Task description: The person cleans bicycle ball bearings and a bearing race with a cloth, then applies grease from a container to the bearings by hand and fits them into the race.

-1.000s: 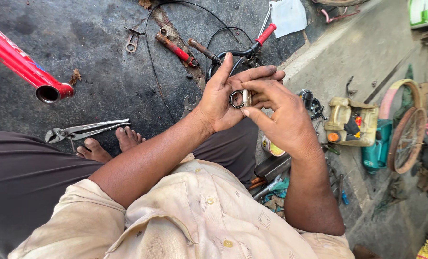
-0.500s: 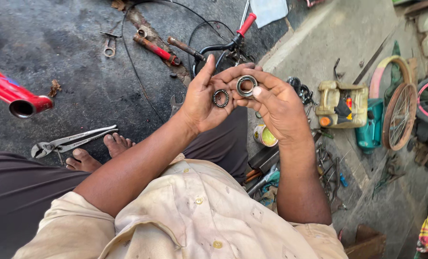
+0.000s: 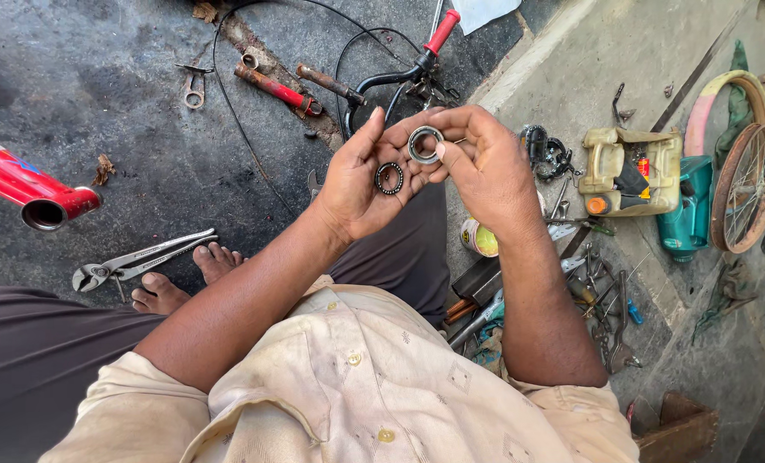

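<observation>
My left hand (image 3: 357, 184) is held palm up at the middle of the view, with a dark ring of bearing balls (image 3: 389, 177) lying on its fingers. My right hand (image 3: 485, 167) pinches a shiny metal bearing cup (image 3: 425, 144) between thumb and fingers, just above and to the right of the dark ring. The two rings are close together but apart. Both hands hover over my lap and the dark ground.
A red bicycle frame tube (image 3: 31, 189) juts in at left. Large pliers (image 3: 142, 260) lie by my bare foot (image 3: 185, 279). A handlebar with a red grip (image 3: 417, 64), wrenches and cables lie ahead. A yellowish oil can (image 3: 631, 171), a small wheel (image 3: 747, 184) and loose tools sit at right.
The two rings, held together between my hands a second ago, have been separated: the dark ring rests in my left palm and my right hand holds the shiny cup.
</observation>
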